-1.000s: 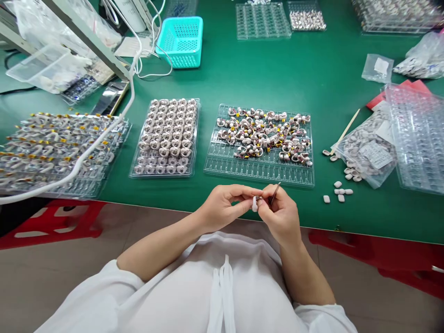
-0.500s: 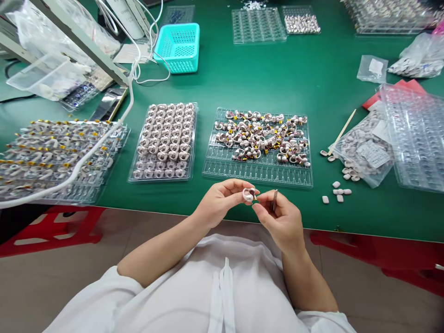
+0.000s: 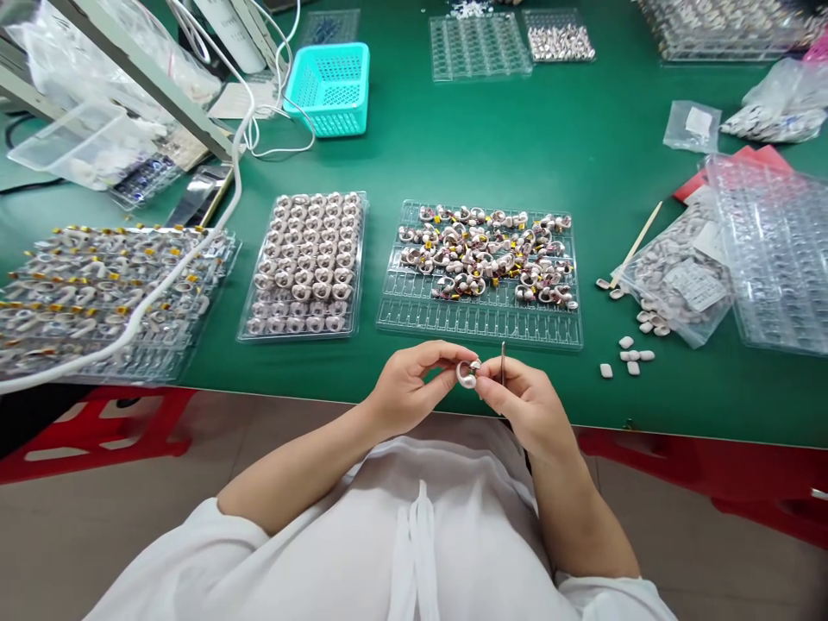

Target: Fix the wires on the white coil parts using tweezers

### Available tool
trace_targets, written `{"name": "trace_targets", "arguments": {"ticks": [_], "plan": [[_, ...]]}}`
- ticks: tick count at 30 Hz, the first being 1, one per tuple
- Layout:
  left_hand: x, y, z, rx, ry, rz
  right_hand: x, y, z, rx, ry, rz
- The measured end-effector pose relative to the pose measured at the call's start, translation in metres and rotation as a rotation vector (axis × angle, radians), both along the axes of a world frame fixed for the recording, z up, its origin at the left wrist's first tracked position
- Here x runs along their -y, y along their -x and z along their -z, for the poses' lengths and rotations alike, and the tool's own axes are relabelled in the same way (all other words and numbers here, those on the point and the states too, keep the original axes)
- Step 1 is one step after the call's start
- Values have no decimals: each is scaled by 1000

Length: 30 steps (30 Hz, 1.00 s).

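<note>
In front of my body, just above the table's near edge, my left hand (image 3: 420, 384) pinches a small pale ring-shaped part (image 3: 467, 374) between thumb and fingertips. The thumb and forefinger of my right hand (image 3: 523, 392) press at the ring's right side. A slim dark metal tool that looks like tweezers (image 3: 503, 364) stands upright among the right hand's fingers. Beyond both hands lies a clear tray (image 3: 479, 326), heaped with similar rings carrying yellow tabs. Fine details of the held ring are covered by fingertips.
Left of centre stands a tray of pale rings in rows (image 3: 309, 259); further left, stacked trays (image 3: 116, 302) lie under a white cable (image 3: 187, 259). A turquoise basket (image 3: 329, 90) is behind. On the right are loose pale caps (image 3: 632, 367), a bag of caps (image 3: 695, 285) and clear trays (image 3: 776, 259).
The ring has turned in my fingers and moved slightly down and right. My right fingers have closed in against it, and the tweezers now stand more upright, further left.
</note>
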State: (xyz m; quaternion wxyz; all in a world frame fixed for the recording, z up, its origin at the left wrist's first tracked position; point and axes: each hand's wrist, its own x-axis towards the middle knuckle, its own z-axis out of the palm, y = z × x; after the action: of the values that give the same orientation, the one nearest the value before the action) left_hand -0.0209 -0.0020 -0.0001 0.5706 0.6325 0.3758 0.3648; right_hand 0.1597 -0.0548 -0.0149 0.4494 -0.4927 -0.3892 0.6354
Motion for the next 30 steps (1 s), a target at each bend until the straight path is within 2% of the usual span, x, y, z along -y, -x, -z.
{"name": "trace_targets", "arguments": {"ticks": [3,7,13,19,24,30], "plan": [[3,-1,5,34,-21,-23,0,3,3,-87,-1,29],[6,-3,10,40,-24,-66,4,13,2,-11,-36,148],[9,-6,13,-24,-213,-140,9,28,-1,38,-130,349],[7,-7,13,-48,-322,-130,13,29,6,142,-205,369],[8,-7,15,-68,-399,-117,14,28,4,269,-222,428],[6,-6,16,-60,-480,-116,13,25,2,292,-201,329]]}}
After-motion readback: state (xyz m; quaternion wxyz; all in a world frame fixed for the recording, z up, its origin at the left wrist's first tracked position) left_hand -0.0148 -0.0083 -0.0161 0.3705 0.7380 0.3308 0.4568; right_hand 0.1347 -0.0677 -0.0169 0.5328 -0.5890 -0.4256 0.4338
